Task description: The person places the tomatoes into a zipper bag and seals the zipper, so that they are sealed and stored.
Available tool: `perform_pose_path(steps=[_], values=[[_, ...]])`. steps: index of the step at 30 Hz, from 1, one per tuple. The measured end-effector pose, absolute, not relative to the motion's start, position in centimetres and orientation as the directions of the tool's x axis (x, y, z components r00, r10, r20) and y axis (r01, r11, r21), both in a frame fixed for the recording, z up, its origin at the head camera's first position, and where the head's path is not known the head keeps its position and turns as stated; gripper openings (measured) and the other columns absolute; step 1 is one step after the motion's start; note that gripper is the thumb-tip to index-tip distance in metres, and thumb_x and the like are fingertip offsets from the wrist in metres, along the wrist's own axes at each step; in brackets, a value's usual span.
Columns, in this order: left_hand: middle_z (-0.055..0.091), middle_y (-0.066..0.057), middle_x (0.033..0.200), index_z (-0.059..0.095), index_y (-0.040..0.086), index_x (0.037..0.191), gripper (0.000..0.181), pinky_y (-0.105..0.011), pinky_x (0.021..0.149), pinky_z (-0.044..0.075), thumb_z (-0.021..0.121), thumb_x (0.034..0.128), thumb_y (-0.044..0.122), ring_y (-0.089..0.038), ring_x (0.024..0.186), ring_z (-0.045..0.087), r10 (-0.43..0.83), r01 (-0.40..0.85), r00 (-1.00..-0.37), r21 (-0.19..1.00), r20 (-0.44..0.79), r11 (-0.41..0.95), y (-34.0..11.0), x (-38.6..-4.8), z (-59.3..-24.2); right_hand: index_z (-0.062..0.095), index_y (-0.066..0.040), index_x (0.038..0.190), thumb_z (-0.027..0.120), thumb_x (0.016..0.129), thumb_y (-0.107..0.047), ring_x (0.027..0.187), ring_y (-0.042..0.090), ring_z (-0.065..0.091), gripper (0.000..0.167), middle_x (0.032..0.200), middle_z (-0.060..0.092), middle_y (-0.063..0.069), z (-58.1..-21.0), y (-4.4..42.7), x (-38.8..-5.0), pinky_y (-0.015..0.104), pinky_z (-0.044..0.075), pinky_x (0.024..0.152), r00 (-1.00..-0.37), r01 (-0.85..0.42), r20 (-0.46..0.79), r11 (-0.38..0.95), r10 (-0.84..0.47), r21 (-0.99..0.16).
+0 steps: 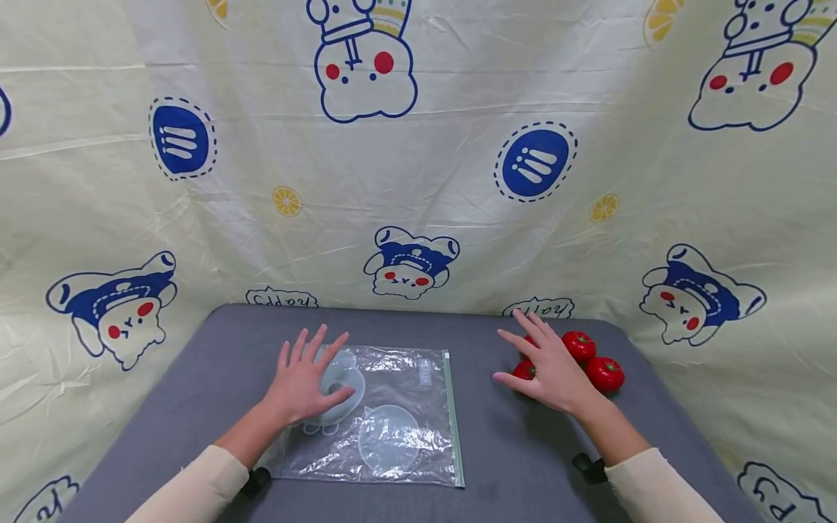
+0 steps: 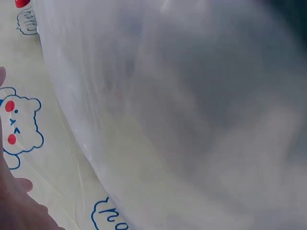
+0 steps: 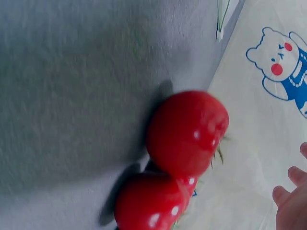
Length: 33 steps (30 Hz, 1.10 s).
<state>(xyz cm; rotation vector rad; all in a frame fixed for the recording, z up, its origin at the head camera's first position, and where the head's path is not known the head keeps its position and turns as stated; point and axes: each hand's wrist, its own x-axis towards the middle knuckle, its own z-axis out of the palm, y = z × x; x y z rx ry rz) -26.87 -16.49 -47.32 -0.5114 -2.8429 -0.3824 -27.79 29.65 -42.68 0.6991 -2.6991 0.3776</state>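
Note:
A clear plastic zip bag (image 1: 431, 428) with a green strip along its right edge lies flat on the table. Pale translucent round shapes (image 1: 389, 439) show on it, one with bear-like ears; whether they are printed or inside I cannot tell. Over the bag's left part is my left hand (image 1: 299, 386), fingers spread, gripping nothing. Several red tomatoes (image 1: 604, 375) sit together at the right. My right hand (image 1: 554, 372) is spread above them and partly hides some. In the right wrist view, glossy tomatoes (image 3: 187, 134) touch one another. A blurred whitish translucent surface (image 2: 158, 124) fills most of the left wrist view.
A grey-covered table (image 1: 503, 465) carries everything. Behind and around it hangs a pale curtain (image 1: 451, 189) printed with cartoon bears and orange slices. Small black devices (image 1: 590, 468) are at both wrists, by the light sleeves.

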Motion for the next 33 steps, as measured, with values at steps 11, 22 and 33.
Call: perform_pose_path(steps=[11, 22, 33], values=[[0.024, -0.019, 0.169, 0.032, 0.031, 0.161, 0.089, -0.075, 0.118, 0.019, 0.068, 0.0872, 0.064, -0.052, 0.153, 0.021, 0.318, 0.374, -0.915, 0.228, 0.25, 0.899, -14.3, -25.3, -47.9, 0.052, -0.027, 0.151, 0.081, 0.078, -0.058, 0.154, 0.042, 0.023, 0.084, 0.169, 0.027, 0.011, -43.9, 27.9, -26.5, 0.074, 0.031, 0.113, -0.837, -0.508, 0.365, 0.827, -0.408, -0.24], [0.021, -0.017, 0.171, 0.029, 0.032, 0.162, 0.093, -0.077, 0.118, 0.015, 0.064, 0.0858, 0.072, -0.052, 0.155, 0.016, 0.313, 0.351, -0.933, 0.263, 0.175, 0.899, -11.9, -23.9, -48.0, 0.053, -0.029, 0.15, 0.079, 0.079, -0.06, 0.155, 0.038, 0.024, 0.082, 0.17, 0.027, 0.006, -45.3, 26.0, -25.5, 0.072, 0.037, 0.111, -0.859, -0.486, 0.328, 0.829, -0.394, -0.276], [0.024, -0.017, 0.17, 0.033, 0.029, 0.161, 0.087, -0.076, 0.117, 0.018, 0.069, 0.0879, 0.062, -0.053, 0.153, 0.019, 0.316, 0.359, -0.932, 0.338, 0.176, 0.87, -10.1, -23.1, -48.1, 0.056, -0.031, 0.147, 0.079, 0.082, -0.055, 0.151, 0.031, 0.031, 0.073, 0.168, 0.03, 0.002, -46.2, 23.9, -24.4, 0.067, 0.045, 0.106, -0.883, -0.462, 0.296, 0.79, -0.365, -0.403]])
